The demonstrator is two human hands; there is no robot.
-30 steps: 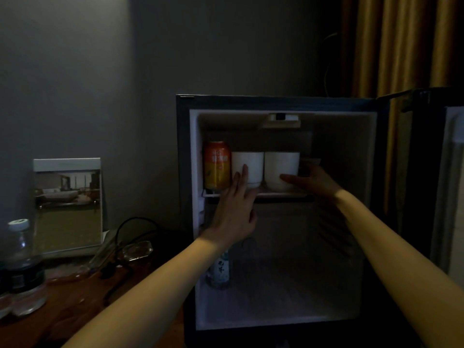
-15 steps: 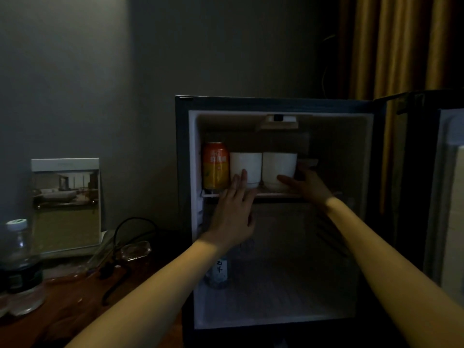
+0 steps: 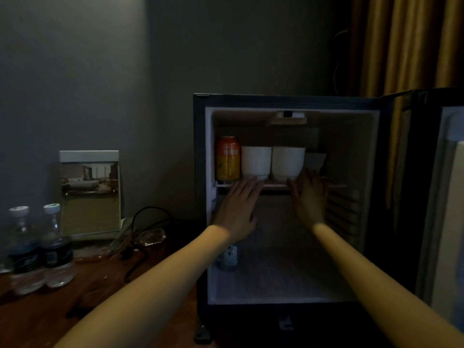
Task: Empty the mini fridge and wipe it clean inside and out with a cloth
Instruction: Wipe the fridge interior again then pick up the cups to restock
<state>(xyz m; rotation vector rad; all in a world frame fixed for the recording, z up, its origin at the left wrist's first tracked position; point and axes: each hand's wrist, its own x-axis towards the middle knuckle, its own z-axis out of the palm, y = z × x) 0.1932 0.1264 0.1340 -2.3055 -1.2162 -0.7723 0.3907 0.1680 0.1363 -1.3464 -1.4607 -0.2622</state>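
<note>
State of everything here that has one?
Fridge door: open.
Orange can: upright, upper shelf.
Left white cup: upright, upper shelf.
Right white cup: upright, beside it.
Small bottle: standing, fridge floor, partly hidden.
Left water bottle: capped, upright.
Right water bottle: capped, upright.
Left hand: open, fingers straight.
Right hand: open, fingers straight.

In your fridge [image 3: 288,101], can [image 3: 228,159] left of two bowls [image 3: 256,162] on the shelf [image 3: 276,185], bottle [image 3: 229,257] below, water bottles [image 3: 40,249] on bench [image 3: 50,322] leftward.

Cups [image 3: 272,162] crowding shelf [image 3: 276,185] (btm roomy)
</note>
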